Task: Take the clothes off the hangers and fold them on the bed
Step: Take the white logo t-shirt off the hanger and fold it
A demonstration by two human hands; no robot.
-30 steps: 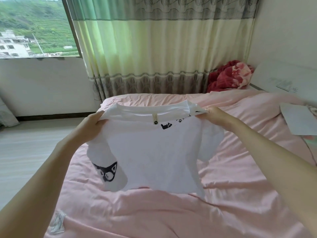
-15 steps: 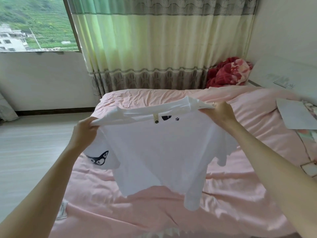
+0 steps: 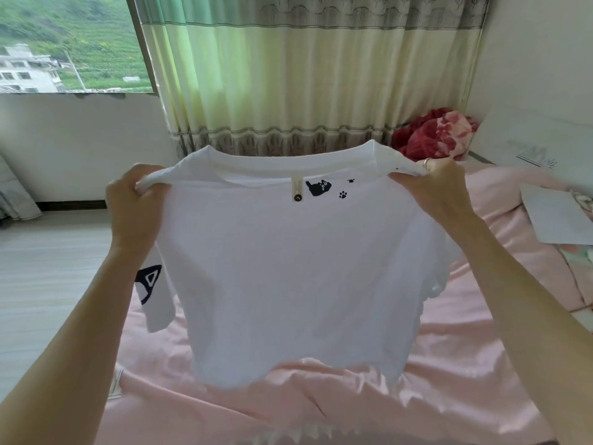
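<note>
Shirt status: white t-shirt (image 3: 288, 268) held up in the air over the pink bed (image 3: 481, 396), hanging from both hands. Left hand (image 3: 134, 207) has its fingers curled tight round the bunched left shoulder seam; fabric comes out of the fist toward the right hand and the sleeve with a black print (image 3: 149, 282) drops just below that wrist. Right hand (image 3: 439, 184) pinches the right shoulder seam, fingers curled over the top edge, a ring (image 3: 427, 162) on one finger. Collar spans between the two grips, neck label (image 3: 298, 189) and small black cat print (image 3: 317, 187) just under it. Body of the shirt hangs below both fists, hem just above the sheet; can't tell if it touches. Red blanket (image 3: 433, 133) lies beyond the right fingers, by the curtain (image 3: 288, 75). White paper (image 3: 558, 220) sits on the bed to the right of the right wrist.
</note>
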